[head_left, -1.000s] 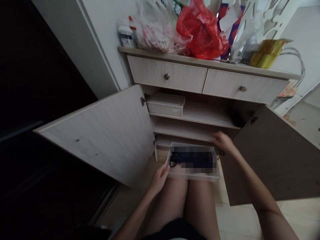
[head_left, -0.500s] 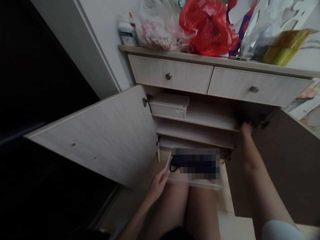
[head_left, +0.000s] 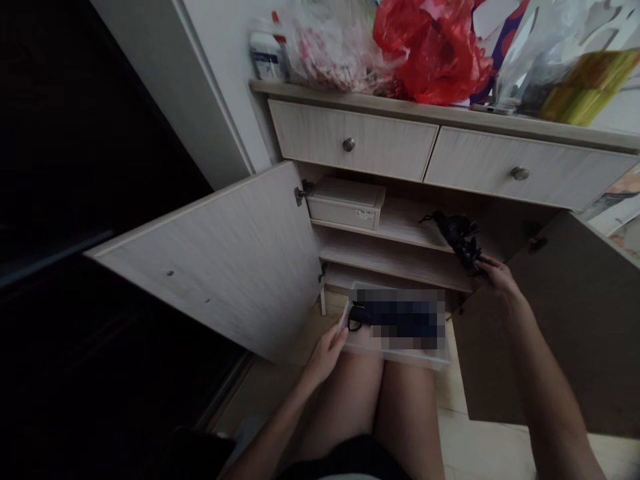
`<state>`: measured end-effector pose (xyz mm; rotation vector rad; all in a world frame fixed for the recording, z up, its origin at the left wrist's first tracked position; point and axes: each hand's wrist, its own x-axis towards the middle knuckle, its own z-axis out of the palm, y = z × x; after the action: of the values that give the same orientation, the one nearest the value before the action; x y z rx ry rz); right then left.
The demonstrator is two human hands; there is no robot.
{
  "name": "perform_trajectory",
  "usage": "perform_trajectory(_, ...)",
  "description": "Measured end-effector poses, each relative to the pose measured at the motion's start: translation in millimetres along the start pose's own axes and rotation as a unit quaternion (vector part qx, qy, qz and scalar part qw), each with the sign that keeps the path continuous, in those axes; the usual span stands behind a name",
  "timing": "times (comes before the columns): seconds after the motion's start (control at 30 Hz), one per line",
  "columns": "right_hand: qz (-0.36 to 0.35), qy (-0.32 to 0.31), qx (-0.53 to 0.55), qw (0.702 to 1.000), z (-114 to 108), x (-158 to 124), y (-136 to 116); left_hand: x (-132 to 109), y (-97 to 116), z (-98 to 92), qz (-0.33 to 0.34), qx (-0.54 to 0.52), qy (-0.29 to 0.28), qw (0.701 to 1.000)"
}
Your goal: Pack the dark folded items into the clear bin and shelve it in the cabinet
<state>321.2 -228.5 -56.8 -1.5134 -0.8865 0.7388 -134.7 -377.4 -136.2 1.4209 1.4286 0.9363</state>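
Note:
A clear plastic box (head_left: 440,360) with dark things inside rests on my knees, in front of an open cabinet. My left hand (head_left: 327,350) grips the box's left end, fingers closed on its rim. My right hand (head_left: 495,275) is at the right end of the cabinet's upper shelf (head_left: 395,230), fingers closed on a crumpled black item (head_left: 460,237) that hangs partly out over the shelf edge. What the black item is I cannot make out.
Both cabinet doors stand open: left door (head_left: 220,260), right door (head_left: 565,320). A white lidded box (head_left: 345,203) sits on the upper shelf at left. Two shut drawers (head_left: 350,140) are above. Red bag (head_left: 435,50) and other plastic bags crowd the top. Dark doorway at left.
My right hand left the box's right end, reached deep into the upper shelf's right corner, and has now drawn back holding a black crumpled item. My left hand stayed on the box.

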Motion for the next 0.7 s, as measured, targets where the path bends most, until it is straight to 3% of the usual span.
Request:
perform_trajectory(0.17,0.057,-0.173,0.026,0.983,-16,-102,-8,-1,3,-0.1,0.006,0.005,-0.012,1.0)
perform_trajectory(0.3,0.031,-0.303,-0.051,0.951,-22,-150,-19,-3,3,2.0,0.013,0.012,-0.012,1.0)
perform_trajectory(0.47,-0.064,-0.417,-0.152,0.894,-8,-176,-13,-5,4,4.1,0.011,0.023,-0.004,1.0)
perform_trajectory(0.7,-0.197,-0.452,-0.239,0.836,17,-184,0,-8,9,2.4,0.01,0.025,-0.006,1.0)
